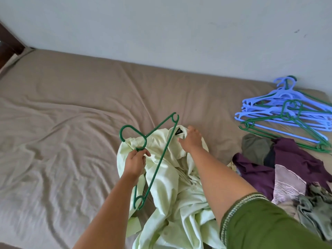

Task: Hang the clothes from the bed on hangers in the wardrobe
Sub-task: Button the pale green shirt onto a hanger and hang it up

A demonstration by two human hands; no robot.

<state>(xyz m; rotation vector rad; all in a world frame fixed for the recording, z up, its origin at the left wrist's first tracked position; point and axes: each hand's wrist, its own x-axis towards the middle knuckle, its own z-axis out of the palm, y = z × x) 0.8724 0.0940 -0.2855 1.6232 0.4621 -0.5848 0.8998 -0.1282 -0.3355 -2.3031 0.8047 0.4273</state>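
Holding a green hanger (154, 155) over a pale green shirt (172, 186) on the bed (62, 108).

The left hand (135, 163) is pinching the hanger at the base of its hook with curled fingers, the frame lying tilted across the shirt; the right hand (191, 139) is gripping the shirt at its collar, just beside the dark label, though how firmly the fingers are closing is hard to tell from this angle. The shirt is lying crumpled on the brown sheet near the front edge. To the right, a heap of clothes (280, 169), purple, grey and pink, is sitting on the bed, and beyond it a pile of blue and green hangers (287, 112) is lying near the wall (161, 29). A green sleeve (260, 225) is covering the right upper arm.
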